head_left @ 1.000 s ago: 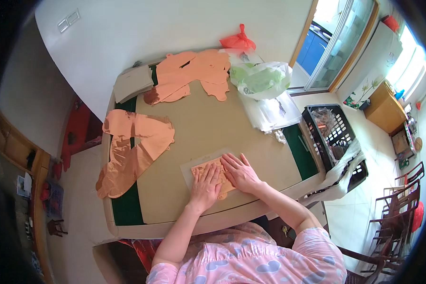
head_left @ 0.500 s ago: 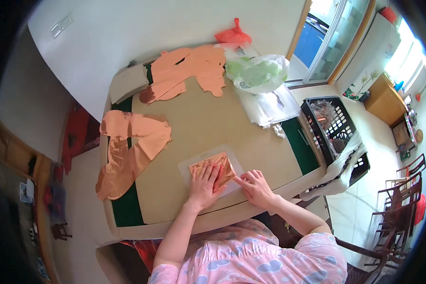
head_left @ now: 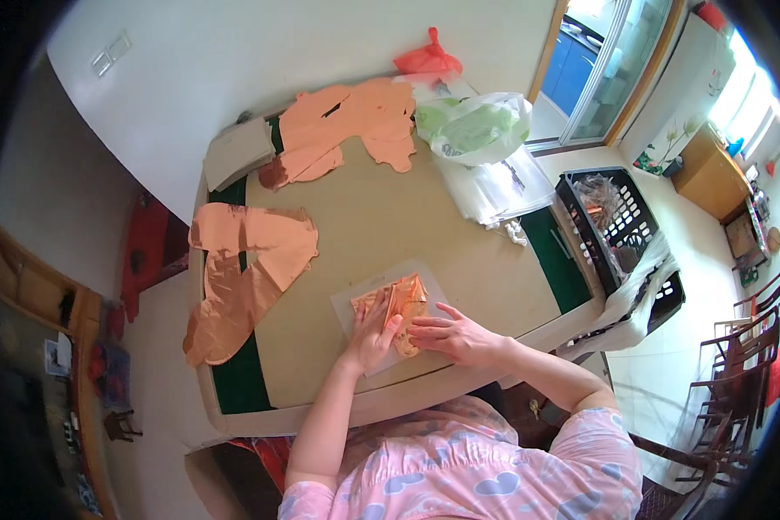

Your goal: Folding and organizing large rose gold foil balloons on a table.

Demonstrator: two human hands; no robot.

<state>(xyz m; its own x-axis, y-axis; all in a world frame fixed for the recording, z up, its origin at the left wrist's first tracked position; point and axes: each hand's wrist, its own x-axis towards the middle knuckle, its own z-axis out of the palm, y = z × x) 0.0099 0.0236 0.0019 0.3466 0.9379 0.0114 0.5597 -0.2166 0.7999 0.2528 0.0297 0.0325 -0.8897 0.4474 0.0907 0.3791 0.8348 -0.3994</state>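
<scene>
A folded packet of shiny copper-coloured foil [head_left: 412, 297] lies on a pale translucent sheet [head_left: 345, 303] near the table's front edge. My left hand [head_left: 370, 340] is on the packet's left part, its thumb and fingers closed on a raised fold. From the right, my right hand [head_left: 459, 338] reaches the packet with fingers stretched out, some tips touching the foil and the index finger lifted off it. Both hands hide parts of the packet's lower edge. To the left lies a large copper-coloured foil piece [head_left: 269, 251] with an irregular outline.
More matte copper-coloured pieces [head_left: 368, 108] lie at the table's far side, by a grey slab-like piece [head_left: 238, 154]. A white-green plastic bag [head_left: 481, 130] sits on clear sheeting [head_left: 503, 191]. A black crate [head_left: 611, 230] stands beyond the right edge. A red bag [head_left: 429, 59] is at the back.
My right hand has moved left from the packet's right corner onto the foil. My left hand has turned from lying flat to holding a fold, and the packet's right part has shifted shape.
</scene>
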